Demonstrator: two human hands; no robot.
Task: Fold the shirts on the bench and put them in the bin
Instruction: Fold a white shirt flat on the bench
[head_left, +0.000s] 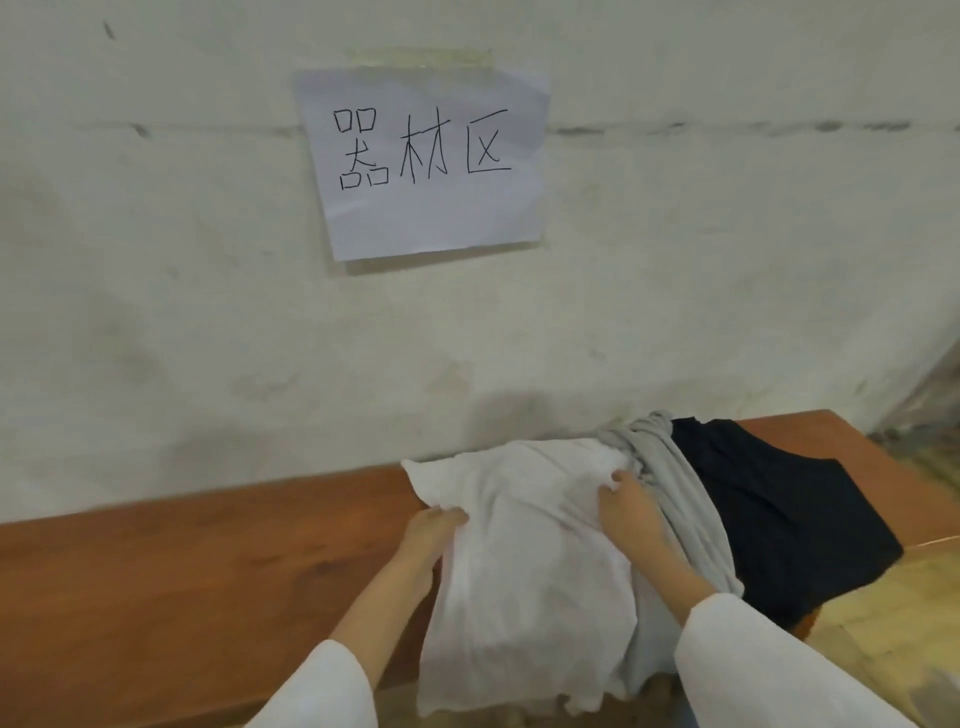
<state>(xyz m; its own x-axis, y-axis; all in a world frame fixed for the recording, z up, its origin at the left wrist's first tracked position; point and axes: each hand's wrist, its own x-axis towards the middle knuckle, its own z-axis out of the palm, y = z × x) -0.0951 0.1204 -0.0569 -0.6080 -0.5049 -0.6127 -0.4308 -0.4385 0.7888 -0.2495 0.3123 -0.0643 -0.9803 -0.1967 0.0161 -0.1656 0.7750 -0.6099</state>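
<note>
White shirt (519, 561) partly covers grey shirt (693, 525) beneath.

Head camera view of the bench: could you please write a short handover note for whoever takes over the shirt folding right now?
Left hand: grips the left edge of the white cotton shirt.
Right hand: grips the same shirt near its upper right part.
Things: the white shirt lies on the brown wooden bench, its lower part hanging over the front edge. A crumpled grey shirt lies against its right side, and a dark navy shirt lies further right. The bin is not in view.
Done: no shirt looks folded yet.
Left: fold all three shirts and put them in the bin.
</note>
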